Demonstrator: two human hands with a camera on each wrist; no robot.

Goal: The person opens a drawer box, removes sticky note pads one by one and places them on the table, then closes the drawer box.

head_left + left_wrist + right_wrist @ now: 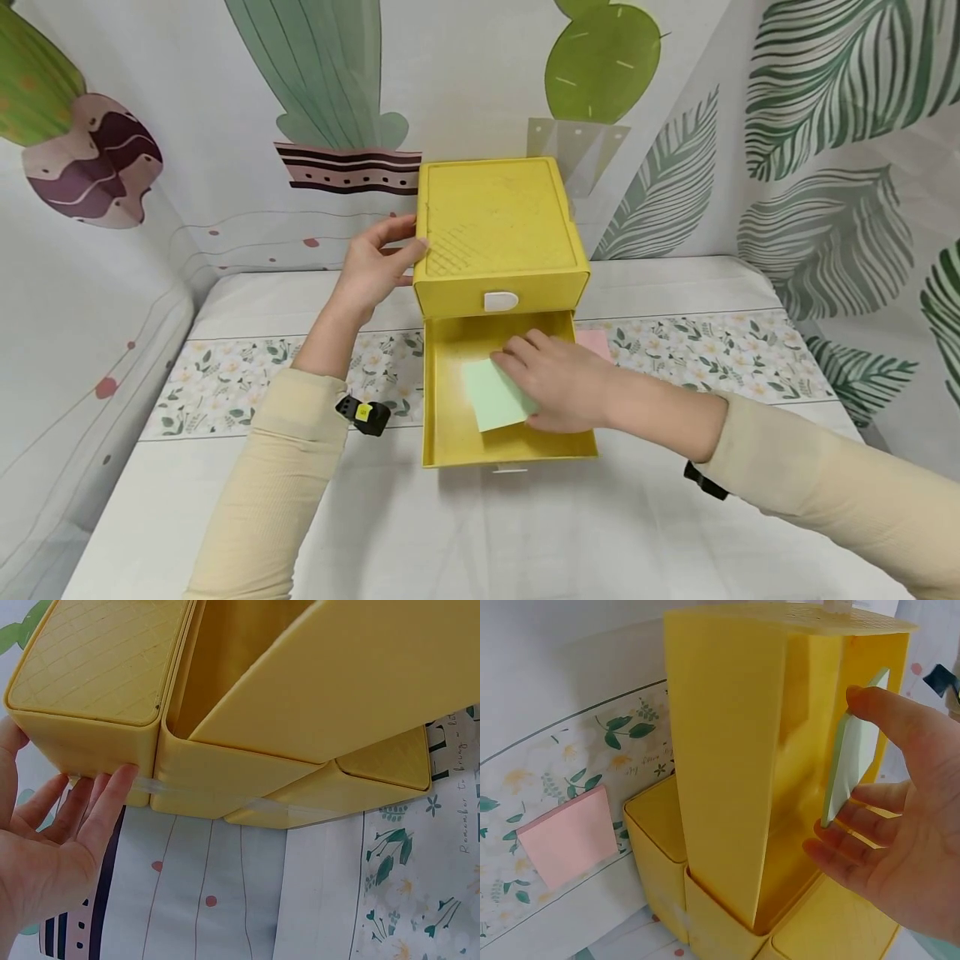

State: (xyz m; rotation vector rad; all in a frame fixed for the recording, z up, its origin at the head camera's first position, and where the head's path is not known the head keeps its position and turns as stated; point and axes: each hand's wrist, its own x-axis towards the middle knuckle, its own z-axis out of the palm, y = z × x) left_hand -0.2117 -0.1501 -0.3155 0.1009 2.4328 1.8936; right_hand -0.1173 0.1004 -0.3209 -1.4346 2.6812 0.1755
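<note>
Cactus-print backdrop (465, 83); a central yellow drawer (444, 417) points down-frame. Right hand (564, 383) pinches an apparently square green pad (497, 396), lower edge rising rightward; left hand (375, 268), fingers extended, touches cabinet (498, 217).

A pale green pad (495, 398) is held above the bottom of the pulled-out drawer (450, 435) in a yellow cabinet (495, 212).

Drawer (442, 400): open on top; a way in from above and from 6 o'clock, over the front wall.
Front handle (510, 469): juts out at 6 o'clock.
Drawer middle: taken by the right hand (555, 383) and green pad (498, 398); bare floor at 8 o'clock.
Cabinet (495, 217): bars 12 o'clock.
Left hand (378, 262): blocks 11 o'clock.
Right forearm (660, 408): crosses 3 o'clock.
Table (525, 533): passable between sleeves, 5 to 7 o'clock.
</note>
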